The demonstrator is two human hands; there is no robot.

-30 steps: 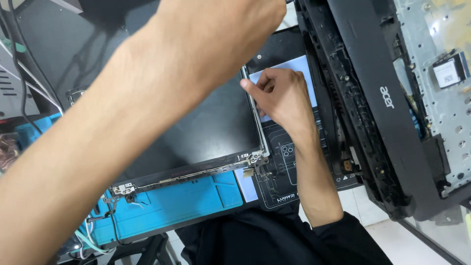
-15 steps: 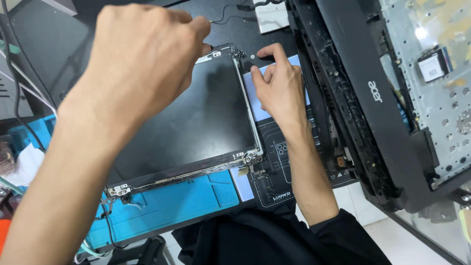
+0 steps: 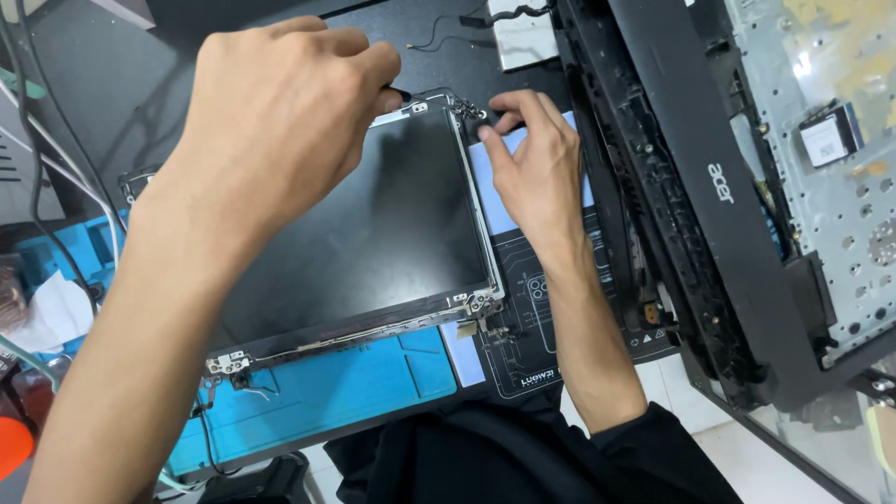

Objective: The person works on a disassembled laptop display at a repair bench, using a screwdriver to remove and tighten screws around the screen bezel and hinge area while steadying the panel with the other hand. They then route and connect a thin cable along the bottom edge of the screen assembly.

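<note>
- Head view, only view supplied: a bare laptop display panel point(image 3: 373, 233) is laid flat, dark glass up, with a thin metal frame seen along its edges.
- The panel is set partly on a blue work mat point(image 3: 327, 392) and partly on a black printed mat point(image 3: 532, 345); the blue mat is exposed along the panel's near edge.
- Hinge brackets are seen at the corners: one at the near left point(image 3: 227, 362), one at the near right point(image 3: 481, 301), one at the far right corner point(image 3: 467, 107).
- The left hand point(image 3: 280, 112) is held over the panel's far edge, fingers curled narrow; a small dark tip point(image 3: 399, 93) is pinched at the fingertips, and what it belongs to cannot be told because the hand covers it.
- The right hand point(image 3: 537, 163) is laid just beside the panel's right edge, resting on a pale blue sheet point(image 3: 495, 187); fingers are bent and closed together, tips at the far right bracket. Whether anything is gripped there cannot be told.
- A black laptop lid bezel point(image 3: 691, 187) is propped at the right, well clear of the panel.
- Beyond it, a grey metal chassis plate point(image 3: 840, 205) with screw holes and a small module is seen.
- White and dark cables point(image 3: 37, 187) are run along the left side.
- A black sleeve point(image 3: 523, 457) is seen at the lower edge.
</note>
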